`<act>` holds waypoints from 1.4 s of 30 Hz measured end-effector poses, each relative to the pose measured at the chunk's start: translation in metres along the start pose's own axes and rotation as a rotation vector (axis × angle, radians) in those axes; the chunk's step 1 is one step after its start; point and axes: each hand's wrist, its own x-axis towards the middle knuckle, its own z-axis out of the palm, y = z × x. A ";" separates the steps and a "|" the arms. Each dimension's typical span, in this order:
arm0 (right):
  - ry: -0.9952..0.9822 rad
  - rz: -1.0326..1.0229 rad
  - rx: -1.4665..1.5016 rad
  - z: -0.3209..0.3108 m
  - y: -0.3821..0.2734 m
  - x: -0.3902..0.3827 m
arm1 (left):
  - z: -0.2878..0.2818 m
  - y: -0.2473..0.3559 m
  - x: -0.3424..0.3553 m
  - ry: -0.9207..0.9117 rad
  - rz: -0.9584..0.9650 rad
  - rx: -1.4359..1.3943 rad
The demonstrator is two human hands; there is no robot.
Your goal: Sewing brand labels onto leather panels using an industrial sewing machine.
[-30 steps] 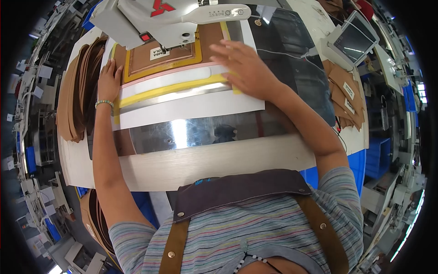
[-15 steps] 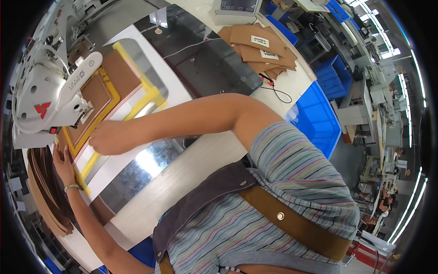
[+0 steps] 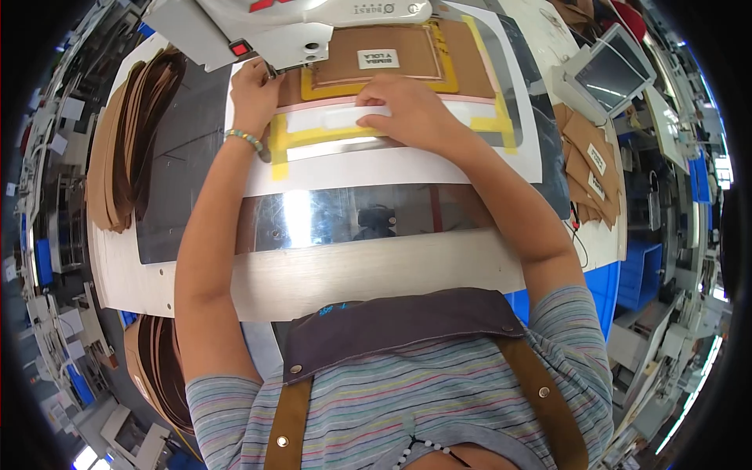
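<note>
A brown panel (image 3: 337, 48) with a white label lies inside a yellow-edged frame on a taped sewing template (image 3: 301, 139), beneath a white sewing machine head (image 3: 286, 47). My left hand (image 3: 257, 98) is at the template's left end, close to the needle area. Its fingers are curled together, and whatever they pinch is too small to make out. Over the template's near white strip is my right hand (image 3: 415, 113), with thumb and forefinger apart and nothing visible between them. The other fingers of that hand are partly hidden.
Folded brown pieces (image 3: 129, 149) stand in a stack on the left. At the right lie loose labelled brown panels (image 3: 587, 168) below a grey control screen (image 3: 611, 74). A blue bin (image 3: 603, 294) sits beyond the table's right edge. Shiny metal plate (image 3: 352, 215) runs along the near side.
My view has swung left, so the machine sits nearer the middle. My left fingers, spread earlier, are now curled near the needle. My right thumb and forefinger now show apart.
</note>
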 end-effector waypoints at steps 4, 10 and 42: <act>-0.064 0.095 0.088 -0.020 -0.010 0.003 | 0.002 0.016 0.003 -0.010 -0.403 -0.142; -0.035 0.035 -0.019 -0.013 -0.005 0.008 | -0.121 0.038 -0.001 0.486 -0.509 -0.824; 0.020 0.013 0.232 -0.042 0.014 0.025 | -0.502 0.074 -0.410 0.852 -0.422 1.655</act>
